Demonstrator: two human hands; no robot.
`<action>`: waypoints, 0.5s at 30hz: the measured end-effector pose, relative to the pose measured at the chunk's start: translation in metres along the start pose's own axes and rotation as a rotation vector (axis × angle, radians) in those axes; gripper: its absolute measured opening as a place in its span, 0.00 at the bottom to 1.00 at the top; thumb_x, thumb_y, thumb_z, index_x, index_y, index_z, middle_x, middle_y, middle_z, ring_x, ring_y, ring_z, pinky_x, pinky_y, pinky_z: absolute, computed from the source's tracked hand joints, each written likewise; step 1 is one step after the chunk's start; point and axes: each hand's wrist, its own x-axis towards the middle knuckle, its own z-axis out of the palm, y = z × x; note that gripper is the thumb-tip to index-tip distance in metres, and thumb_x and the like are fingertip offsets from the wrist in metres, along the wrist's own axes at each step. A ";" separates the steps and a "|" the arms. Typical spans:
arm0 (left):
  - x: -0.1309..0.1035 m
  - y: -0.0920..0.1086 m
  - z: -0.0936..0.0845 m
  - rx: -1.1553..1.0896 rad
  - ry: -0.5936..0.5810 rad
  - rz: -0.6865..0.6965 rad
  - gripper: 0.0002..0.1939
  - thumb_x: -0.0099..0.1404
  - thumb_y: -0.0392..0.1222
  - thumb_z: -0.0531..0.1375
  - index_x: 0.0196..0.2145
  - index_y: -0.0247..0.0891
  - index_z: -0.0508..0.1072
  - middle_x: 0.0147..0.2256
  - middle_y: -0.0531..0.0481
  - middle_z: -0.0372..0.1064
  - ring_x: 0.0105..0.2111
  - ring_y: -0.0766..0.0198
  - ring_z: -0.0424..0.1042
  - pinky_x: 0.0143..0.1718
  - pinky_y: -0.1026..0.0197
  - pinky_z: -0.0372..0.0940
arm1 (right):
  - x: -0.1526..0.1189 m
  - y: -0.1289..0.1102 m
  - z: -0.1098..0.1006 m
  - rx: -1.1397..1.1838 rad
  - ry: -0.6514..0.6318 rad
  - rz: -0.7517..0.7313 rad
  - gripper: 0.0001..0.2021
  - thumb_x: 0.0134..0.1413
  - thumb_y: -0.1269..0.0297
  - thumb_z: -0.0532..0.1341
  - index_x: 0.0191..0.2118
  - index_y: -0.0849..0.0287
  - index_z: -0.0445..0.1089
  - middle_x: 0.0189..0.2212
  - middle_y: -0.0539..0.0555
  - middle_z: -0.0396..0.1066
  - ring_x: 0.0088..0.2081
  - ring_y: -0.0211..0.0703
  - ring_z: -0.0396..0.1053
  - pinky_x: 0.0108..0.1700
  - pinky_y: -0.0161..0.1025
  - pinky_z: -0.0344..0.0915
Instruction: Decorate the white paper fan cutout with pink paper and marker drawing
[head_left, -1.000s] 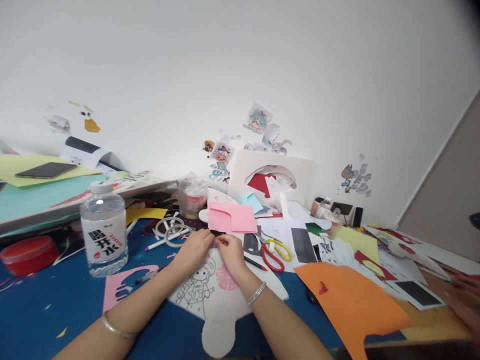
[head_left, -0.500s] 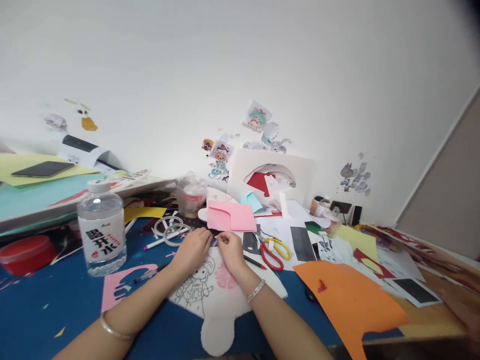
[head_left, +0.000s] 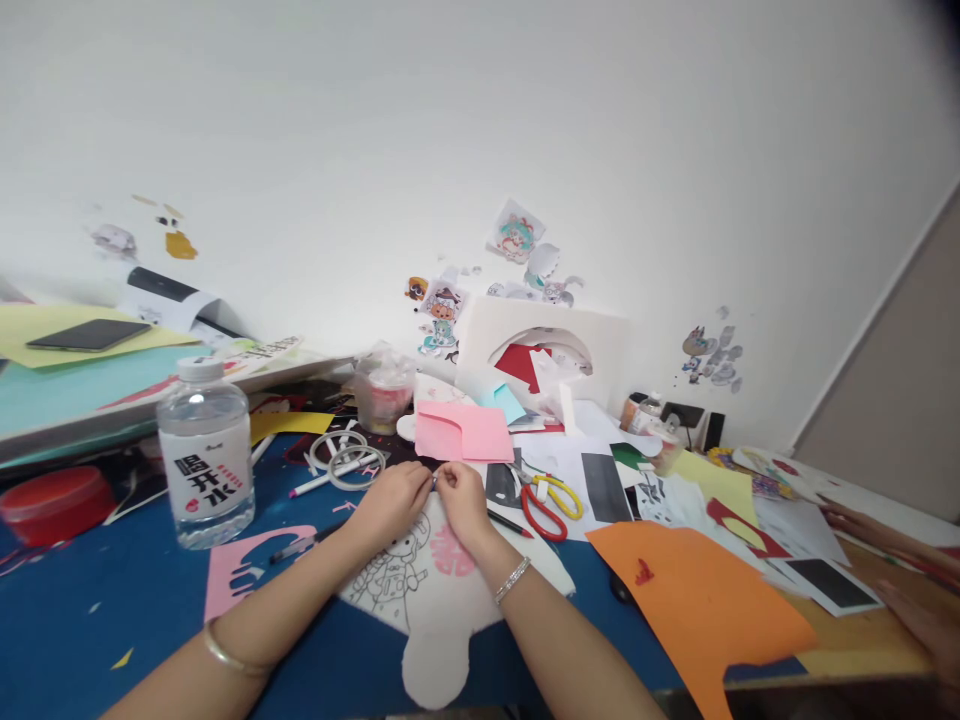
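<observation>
A white fan-shaped card (head_left: 435,668) with a rounded handle lies under my forearms. It bears a black line drawing of a figure (head_left: 394,578) and a pink paper cut-out (head_left: 450,552). Over the card's far edge, my left hand (head_left: 396,498) is closed, fingers bent together. Close beside it, my right hand (head_left: 460,497) pinches with thumb and forefinger. A tiny dark bit shows between the two hands, too small to name. Just right of my right wrist is a dark pencil (head_left: 510,523), with red-and-yellow scissors (head_left: 546,508) beyond it.
On the left stand a water bottle (head_left: 206,470) and a red round tub (head_left: 58,505). Pink paper (head_left: 221,580), rings of tape (head_left: 358,468) and a pink envelope (head_left: 484,435) lie around the card. Orange paper (head_left: 697,600) overhangs the right edge. Another person's hand (head_left: 862,522) is far right.
My hands stay together at the card's far edge, with only slight finger movement. At far right, the other person's hand has shifted and a white fan-shaped piece now shows behind it.
</observation>
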 end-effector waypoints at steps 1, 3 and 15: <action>0.000 0.000 0.000 -0.014 -0.005 -0.005 0.15 0.64 0.36 0.45 0.26 0.37 0.68 0.28 0.46 0.66 0.31 0.60 0.66 0.35 0.60 0.58 | 0.000 0.000 0.000 0.001 -0.005 0.000 0.08 0.46 0.72 0.55 0.27 0.58 0.72 0.24 0.50 0.72 0.28 0.40 0.67 0.32 0.35 0.61; 0.000 0.000 0.001 -0.046 -0.010 -0.026 0.15 0.64 0.36 0.45 0.26 0.37 0.68 0.27 0.46 0.67 0.31 0.59 0.66 0.35 0.60 0.58 | 0.000 0.000 0.000 0.005 -0.012 -0.002 0.08 0.47 0.72 0.55 0.28 0.58 0.72 0.26 0.51 0.72 0.29 0.40 0.68 0.33 0.35 0.62; 0.000 -0.006 0.001 -0.253 -0.009 -0.210 0.14 0.61 0.40 0.46 0.32 0.37 0.71 0.34 0.44 0.72 0.34 0.58 0.69 0.34 0.60 0.59 | -0.001 -0.001 0.001 0.045 -0.045 -0.026 0.08 0.49 0.69 0.58 0.32 0.58 0.74 0.31 0.52 0.75 0.32 0.40 0.71 0.37 0.35 0.65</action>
